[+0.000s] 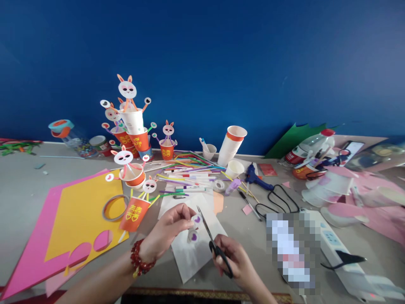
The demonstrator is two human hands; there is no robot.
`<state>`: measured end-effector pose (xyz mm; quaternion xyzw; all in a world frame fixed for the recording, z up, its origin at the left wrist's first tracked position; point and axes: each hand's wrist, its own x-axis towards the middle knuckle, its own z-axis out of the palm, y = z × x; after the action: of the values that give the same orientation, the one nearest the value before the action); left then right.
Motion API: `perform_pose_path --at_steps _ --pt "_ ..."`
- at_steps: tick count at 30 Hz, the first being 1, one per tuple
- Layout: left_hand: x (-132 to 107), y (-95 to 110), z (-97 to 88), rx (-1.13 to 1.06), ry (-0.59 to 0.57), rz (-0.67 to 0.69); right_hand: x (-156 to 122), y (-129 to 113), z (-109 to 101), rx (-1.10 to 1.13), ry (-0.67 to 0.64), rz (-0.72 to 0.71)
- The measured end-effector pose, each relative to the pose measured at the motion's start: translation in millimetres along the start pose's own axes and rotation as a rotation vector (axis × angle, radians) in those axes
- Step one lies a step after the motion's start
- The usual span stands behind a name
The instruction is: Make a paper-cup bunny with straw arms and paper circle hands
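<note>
My left hand (pixel 167 231), with a red bead bracelet at the wrist, pinches a small white paper cut-out (pixel 197 221) bearing a purple heart. Just below it is a round white paper piece (pixel 193 236) with another purple heart; whether it is joined to the first I cannot tell. My right hand (pixel 236 256) has its fingers in the black handles of the scissors (pixel 207 230). Their blades point up and away, right beside the cut-out. White paper sheets (pixel 190 264) lie beneath both hands.
Orange cup with bunny head (pixel 135 214) stands left, near a tape roll (pixel 106 209) on yellow card (pixel 85 198). Markers (pixel 193 176) and pipe cleaners lie behind. A blue glue gun (pixel 257 179), its cord, a power strip (pixel 332 242) and stacked cups (pixel 232 145) are rightward.
</note>
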<state>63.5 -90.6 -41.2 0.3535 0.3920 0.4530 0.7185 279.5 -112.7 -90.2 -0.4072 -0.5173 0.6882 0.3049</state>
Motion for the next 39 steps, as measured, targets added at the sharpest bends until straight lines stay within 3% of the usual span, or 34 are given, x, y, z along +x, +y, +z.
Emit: perform_pose_path --at_steps 39 --pt "0 6 -6.0 0.128 -0.021 0.065 -3 -4 -18 -0.171 -0.02 0.016"
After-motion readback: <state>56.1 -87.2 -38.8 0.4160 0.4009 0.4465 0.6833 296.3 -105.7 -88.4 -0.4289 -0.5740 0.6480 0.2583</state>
